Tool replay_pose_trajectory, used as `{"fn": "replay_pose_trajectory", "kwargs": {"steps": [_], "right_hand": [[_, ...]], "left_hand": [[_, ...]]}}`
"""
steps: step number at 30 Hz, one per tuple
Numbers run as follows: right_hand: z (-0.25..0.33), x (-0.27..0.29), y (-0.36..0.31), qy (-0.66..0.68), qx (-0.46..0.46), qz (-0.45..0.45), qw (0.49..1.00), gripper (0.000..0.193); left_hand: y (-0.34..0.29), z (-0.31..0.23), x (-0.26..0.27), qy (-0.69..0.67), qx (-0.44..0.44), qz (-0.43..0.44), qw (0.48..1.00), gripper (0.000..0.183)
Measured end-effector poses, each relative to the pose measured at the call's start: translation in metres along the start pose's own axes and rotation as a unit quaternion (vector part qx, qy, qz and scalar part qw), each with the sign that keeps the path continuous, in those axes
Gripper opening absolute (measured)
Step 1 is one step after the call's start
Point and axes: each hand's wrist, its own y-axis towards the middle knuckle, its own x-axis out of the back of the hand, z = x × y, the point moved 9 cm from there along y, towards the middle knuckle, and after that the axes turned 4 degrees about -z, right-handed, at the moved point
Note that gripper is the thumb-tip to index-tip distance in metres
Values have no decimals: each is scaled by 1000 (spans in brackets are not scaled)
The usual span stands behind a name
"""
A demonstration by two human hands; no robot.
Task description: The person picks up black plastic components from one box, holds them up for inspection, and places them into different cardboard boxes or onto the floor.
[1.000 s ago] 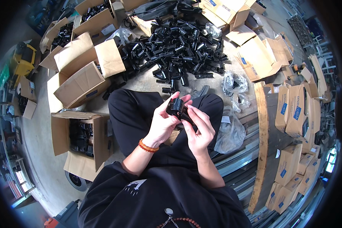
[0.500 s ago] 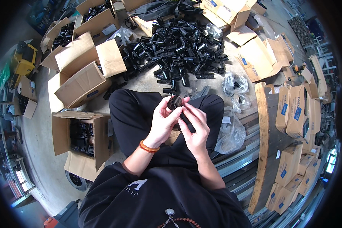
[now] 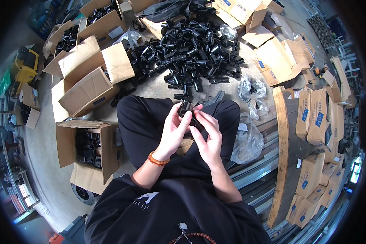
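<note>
Above my crossed legs, both hands hold one glossy black pipe fitting (image 3: 186, 108) with a rounded, hollow end. My left hand (image 3: 173, 133), with an orange bead bracelet on its wrist, is closed round it, thumb on top. From the other side, my right hand (image 3: 208, 137) pinches its lower part between thumb and fingers. Much of the fitting is hidden by my fingers. Just beyond my hands, a few loose fittings trail toward a large pile of similar black fittings (image 3: 191, 53) on the floor.
Open cardboard boxes stand to the left, including a lower one (image 3: 65, 142) with black parts inside. Transparent plastic bags (image 3: 248, 144) lie by my right knee. A wood-edged board (image 3: 281, 162) and stacked cartons (image 3: 309, 175) are further right, beside metal bars.
The fitting has tilted in my hands, so its round open end no longer faces up as plainly. My fingers have shifted slightly around it.
</note>
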Motion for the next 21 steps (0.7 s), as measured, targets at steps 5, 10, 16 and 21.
{"fn": "replay_pose_trajectory", "kwargs": {"steps": [5,10,16,21], "right_hand": [[-8,-3,-7,56,6,-21,998,42],[-19,-5,-11,242,-80,-14,967,43],[-43,-11,-17,546,-313,-7,777,39],[-40,-26,-30,603,-355,35,714,34]], "left_hand": [[-3,7,-1,-11,11,1,1000,34],[-4,2,-3,70,-55,25,996,36],[-10,-9,-17,167,3,115,979,42],[-2,7,11,82,39,56,994,37]]}}
